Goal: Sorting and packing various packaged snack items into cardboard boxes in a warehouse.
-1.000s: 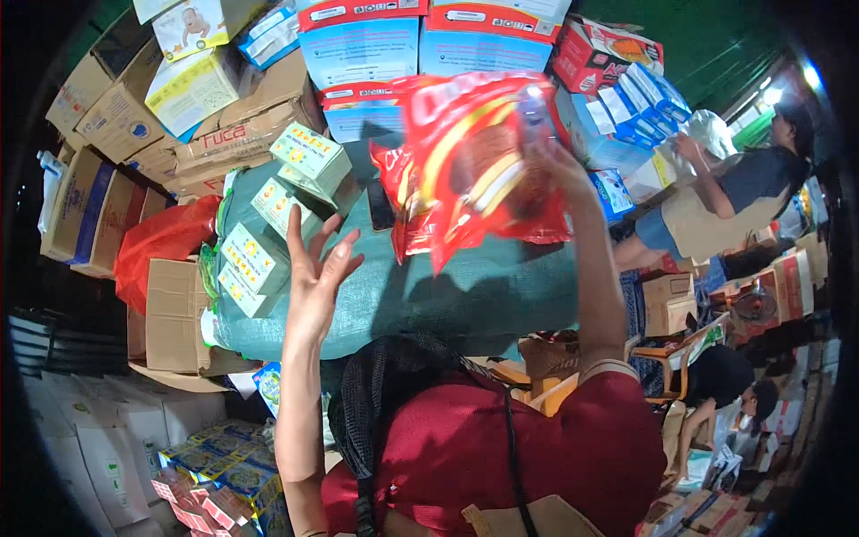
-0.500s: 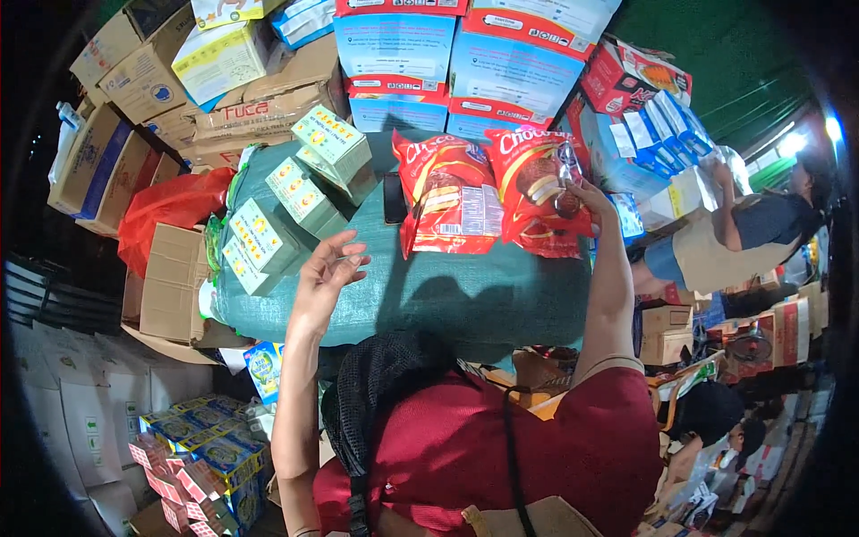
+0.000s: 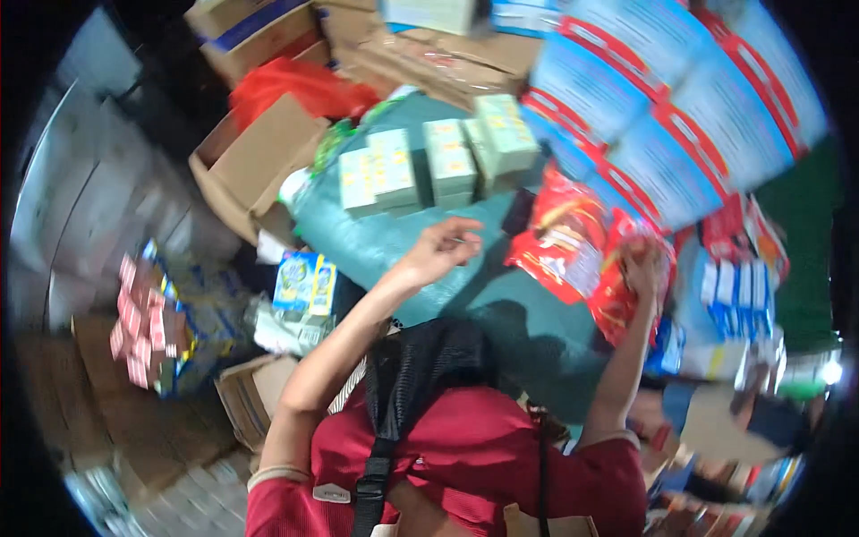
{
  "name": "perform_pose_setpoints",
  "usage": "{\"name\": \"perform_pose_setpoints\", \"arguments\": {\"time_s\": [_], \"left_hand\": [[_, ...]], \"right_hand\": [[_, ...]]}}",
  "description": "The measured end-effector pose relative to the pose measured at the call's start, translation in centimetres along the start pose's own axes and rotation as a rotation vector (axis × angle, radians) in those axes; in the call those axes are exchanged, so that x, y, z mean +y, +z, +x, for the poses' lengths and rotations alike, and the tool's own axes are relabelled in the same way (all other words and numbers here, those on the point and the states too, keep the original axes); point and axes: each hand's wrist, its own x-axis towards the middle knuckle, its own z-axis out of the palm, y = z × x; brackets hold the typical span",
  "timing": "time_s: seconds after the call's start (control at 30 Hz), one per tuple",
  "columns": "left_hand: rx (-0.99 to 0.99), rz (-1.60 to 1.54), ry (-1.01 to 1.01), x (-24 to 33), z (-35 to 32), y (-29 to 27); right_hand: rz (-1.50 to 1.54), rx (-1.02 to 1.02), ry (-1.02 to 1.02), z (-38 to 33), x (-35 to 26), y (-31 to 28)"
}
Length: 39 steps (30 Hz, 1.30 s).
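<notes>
My right hand [image 3: 644, 267] rests on the nearer right red snack bag [image 3: 619, 309], its fingers bent against the glossy wrapper. A second red snack bag [image 3: 564, 237] with pictures of chocolate-coated pies lies just left of it. My left hand [image 3: 443, 251] hovers over the dark green wrapped bale [image 3: 376, 264], fingers loosely curled and apart, with nothing visible in it. Beyond that hand stand several pale green boxes, among them a left one [image 3: 380, 174], a middle one [image 3: 449, 161] and a right one [image 3: 506, 134]. A dark flat object [image 3: 519, 212] lies beside the bags.
Blue-and-red cartons [image 3: 644, 107] are stacked behind the bale. At the left are an open cardboard box [image 3: 259, 157], red plastic [image 3: 295, 94] and pink-and-white small packs [image 3: 141, 318]. A blue-and-yellow pack [image 3: 304, 282] sits near my left forearm. Another person [image 3: 743, 421] is at the right.
My view has turned, so the scene appears rotated clockwise and blurred. The fingers of my left hand are more curled. My right hand has gone from the bag's right edge onto its front.
</notes>
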Motion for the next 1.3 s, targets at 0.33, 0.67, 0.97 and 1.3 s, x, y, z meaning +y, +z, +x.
{"name": "perform_pose_setpoints", "arguments": {"time_s": [0.33,0.67,0.97,1.3], "left_hand": [[0.231,-0.041,0.15,-2.1,-3.7,-5.3],[0.497,-0.214,0.214,-2.4,-13.0,-15.8],[0.998,-0.327,0.147,-6.1,-24.8,-25.7],[1.107,-0.512,0.079,-8.3,-26.0,-33.1]], "right_hand": [[-0.153,0.062,0.209,-1.2,-7.0,-7.6],[0.802,-0.007,-0.97,-7.9,-40.2,-18.0],[0.452,-0.367,-1.601,-19.0,-66.2,-9.2],[0.12,-0.526,-1.475,-19.5,-84.4,-2.2]]}}
